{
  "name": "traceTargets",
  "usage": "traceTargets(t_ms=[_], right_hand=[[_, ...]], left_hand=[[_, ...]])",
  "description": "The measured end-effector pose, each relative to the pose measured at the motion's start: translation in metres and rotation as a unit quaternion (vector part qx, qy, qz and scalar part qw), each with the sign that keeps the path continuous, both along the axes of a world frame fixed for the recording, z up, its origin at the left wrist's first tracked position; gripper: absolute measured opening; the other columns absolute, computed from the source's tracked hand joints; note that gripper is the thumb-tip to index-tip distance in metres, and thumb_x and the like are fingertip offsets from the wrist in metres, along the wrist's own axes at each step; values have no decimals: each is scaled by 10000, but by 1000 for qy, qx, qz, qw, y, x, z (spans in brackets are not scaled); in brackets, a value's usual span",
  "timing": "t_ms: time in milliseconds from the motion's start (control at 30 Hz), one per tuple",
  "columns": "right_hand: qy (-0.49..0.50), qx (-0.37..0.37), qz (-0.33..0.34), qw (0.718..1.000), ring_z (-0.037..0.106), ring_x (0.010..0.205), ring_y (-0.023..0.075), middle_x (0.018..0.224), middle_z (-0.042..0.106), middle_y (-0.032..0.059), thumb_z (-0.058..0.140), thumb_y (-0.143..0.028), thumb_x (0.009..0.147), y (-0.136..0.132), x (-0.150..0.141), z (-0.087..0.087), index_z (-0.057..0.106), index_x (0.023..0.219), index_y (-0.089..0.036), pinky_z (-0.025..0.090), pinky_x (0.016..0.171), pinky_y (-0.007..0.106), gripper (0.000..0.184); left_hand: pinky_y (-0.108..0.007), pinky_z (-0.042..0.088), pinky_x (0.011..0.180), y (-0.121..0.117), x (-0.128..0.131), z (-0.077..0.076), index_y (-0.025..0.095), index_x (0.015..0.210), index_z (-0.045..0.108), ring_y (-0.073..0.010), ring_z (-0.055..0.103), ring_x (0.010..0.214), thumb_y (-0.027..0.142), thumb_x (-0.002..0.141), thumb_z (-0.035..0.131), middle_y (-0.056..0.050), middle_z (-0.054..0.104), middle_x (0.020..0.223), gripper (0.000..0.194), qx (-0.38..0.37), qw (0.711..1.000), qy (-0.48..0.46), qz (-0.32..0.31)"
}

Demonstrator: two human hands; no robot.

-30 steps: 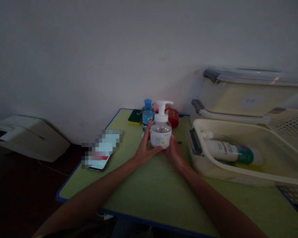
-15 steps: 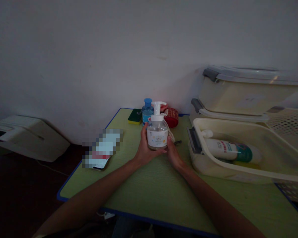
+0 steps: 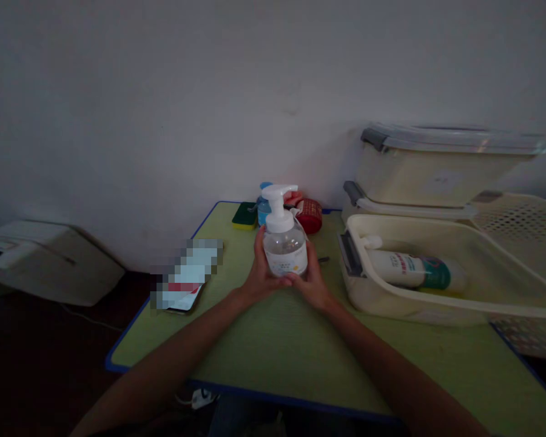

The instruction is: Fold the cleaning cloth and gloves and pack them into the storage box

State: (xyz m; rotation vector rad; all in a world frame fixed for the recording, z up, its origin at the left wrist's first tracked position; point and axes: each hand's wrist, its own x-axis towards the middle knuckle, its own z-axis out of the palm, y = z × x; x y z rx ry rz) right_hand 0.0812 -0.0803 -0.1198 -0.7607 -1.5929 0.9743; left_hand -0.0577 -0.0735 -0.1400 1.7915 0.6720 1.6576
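A clear pump bottle [image 3: 286, 247] with a white pump head and a white label is held between both hands above the table [image 3: 273, 346]. My left hand [image 3: 260, 273] wraps its left side, and my right hand [image 3: 313, 280] grips its right side, with the thumbs near its base. The bottle leans slightly, its top toward the left and its spout pointing right. Just behind it stand a blue bottle [image 3: 263, 212], partly hidden, and a red round container [image 3: 310, 216]. A green and yellow sponge [image 3: 244, 216] lies left of these.
On the table's left lies a phone [image 3: 188, 279], its screen blurred out. At right, an open cream bin [image 3: 432, 312] holds a white and green bottle [image 3: 404, 269] lying on its side. Lidded bins [image 3: 437, 173] are stacked behind it. A wall rises behind the table.
The pump bottle has tipped, its pump head now leaning left and showing more of its top. My right hand has shifted further under its front. The view has shifted slightly.
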Motion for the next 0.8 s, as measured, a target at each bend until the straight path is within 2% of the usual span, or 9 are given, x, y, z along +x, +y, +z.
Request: traceTargets(t_ms=[100,167,233,300,367,433,533,667,800], right_hand=[[-16,97,-32,995,480,1143,268,1221,482,111,679,-538,641,-9,-2,8,361,1241,-227,378,989,445,747],[-22,163,-54,985,500,1109,263,1198,493,104,678,-509,662,-19,-7,20,361,1247,-237,408,953,448,719],[-16,193,-84,977,510,1080,261,1154,512,91,685,-497,664,-30,-12,37,381,1242,-247,425,930,452,700],[-5,193,-107,975,517,1057,256,1135,520,84,694,-508,656,-42,-16,60,402,1229,-253,436,913,454,692],[22,174,-101,979,531,1037,244,1127,521,76,677,-539,659,-52,-14,87,418,1200,-261,465,870,423,662],[37,131,-87,987,561,986,231,1114,541,59,619,-591,678,-59,-3,115,429,1158,-272,495,792,384,607],[-24,78,-133,988,586,852,223,961,593,39,506,-668,690,-64,29,149,481,1069,-276,488,694,352,546],[-74,-7,-212,974,576,725,217,794,580,52,376,-644,721,-64,81,172,538,923,-251,446,578,329,471],[0,-84,-264,961,580,704,214,678,554,56,358,-478,762,-62,123,179,488,737,-237,416,539,319,275]], left_hand=[[-447,379,997,-3,-7,2,232,1367,101,-307,410,1245,633,699,595,-172,320,1360,922,107,992,25,69],[-396,427,932,-8,-9,9,217,1323,212,-263,488,1131,606,741,559,-126,411,1243,781,171,977,4,127],[-314,472,809,-16,-9,25,226,1250,308,-184,547,935,542,812,501,-59,478,1076,574,189,969,-46,152],[-257,475,720,-25,-6,49,247,1166,375,-136,535,825,504,847,470,-16,489,985,420,177,969,-95,143],[-224,474,732,-35,-2,79,268,1099,421,-113,538,842,479,834,522,8,497,982,354,172,972,-116,111],[-237,489,789,-42,1,109,304,1133,402,-122,550,952,479,785,606,9,514,1077,440,138,981,-128,46],[-237,513,804,-50,5,143,324,1126,420,-121,582,974,417,660,755,28,538,1095,582,97,990,-100,-7],[-222,547,647,-52,17,160,294,1102,387,-102,631,752,353,614,787,46,579,897,633,9,993,-110,-49],[-237,546,671,-45,43,159,259,1029,370,-128,648,806,251,622,757,35,591,883,562,-37,995,-74,-63]])
